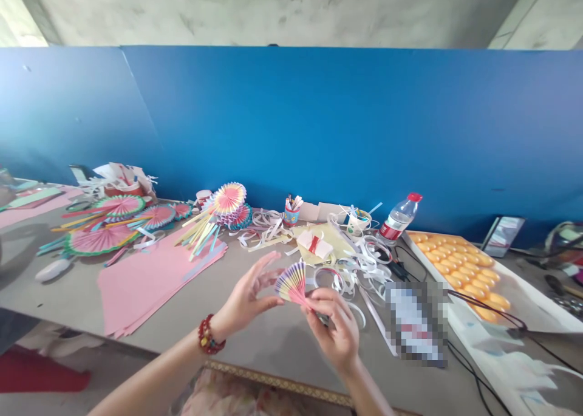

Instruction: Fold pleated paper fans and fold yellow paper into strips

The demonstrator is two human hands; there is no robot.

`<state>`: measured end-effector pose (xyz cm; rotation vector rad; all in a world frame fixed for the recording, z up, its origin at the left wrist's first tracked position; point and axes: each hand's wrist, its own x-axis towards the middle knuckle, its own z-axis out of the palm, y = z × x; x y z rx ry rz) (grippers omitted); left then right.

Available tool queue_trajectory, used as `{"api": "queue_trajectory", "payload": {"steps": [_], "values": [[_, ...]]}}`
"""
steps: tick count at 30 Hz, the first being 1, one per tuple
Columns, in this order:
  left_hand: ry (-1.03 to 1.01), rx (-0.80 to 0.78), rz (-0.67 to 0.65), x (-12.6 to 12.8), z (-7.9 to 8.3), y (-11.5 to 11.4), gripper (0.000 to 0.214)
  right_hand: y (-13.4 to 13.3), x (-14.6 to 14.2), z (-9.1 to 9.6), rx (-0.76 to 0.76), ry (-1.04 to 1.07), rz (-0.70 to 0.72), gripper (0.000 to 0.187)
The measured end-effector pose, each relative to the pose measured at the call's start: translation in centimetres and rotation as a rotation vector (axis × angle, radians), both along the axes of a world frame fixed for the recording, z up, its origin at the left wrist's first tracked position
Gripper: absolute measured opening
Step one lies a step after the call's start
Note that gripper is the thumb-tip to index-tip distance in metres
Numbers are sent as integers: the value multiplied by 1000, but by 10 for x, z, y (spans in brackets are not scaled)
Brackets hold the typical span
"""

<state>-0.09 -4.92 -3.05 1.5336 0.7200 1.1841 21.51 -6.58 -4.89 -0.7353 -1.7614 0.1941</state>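
Observation:
A small pleated paper fan [294,282], pink at its base with purple and yellow edges, is pinched at the narrow end by my right hand [334,325]. It is spread partway open above the grey table. My left hand [248,296], with a red beaded bracelet [209,334] at the wrist, is held at the fan's left side. Its thumb and fingers are apart, and the thumb tip is close to the fan's edge; I cannot tell whether it touches. Pink paper sheets [146,285] lie to the left of my hands.
Finished paper fans [230,198] and more fans [102,237] lie at the left. White paper strips [364,261], a pen cup [292,211] and a water bottle [401,218] stand behind. A tray of orange oval pieces [458,270] and black cables [483,313] are at the right.

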Motion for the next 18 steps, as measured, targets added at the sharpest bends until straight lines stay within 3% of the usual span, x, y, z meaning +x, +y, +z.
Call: {"api": "queue_trajectory", "payload": {"steps": [4,9,12,16,18], "values": [[-348,-424,-245,17,-9,-4,48,4,-8,-9,146,-97,-82,37],[-518,-518,-55,29,-12,-4,34,6,-18,-24,175,-168,-105,47],[-377,-442,53,23,-8,4,43,8,-21,-25,19,-21,-84,49],[-109,-294,94,5,-4,17,56,23,-18,-9,-377,346,-1,52],[-14,-222,96,-3,-4,21,59,33,-15,-1,-553,321,115,51]]}}
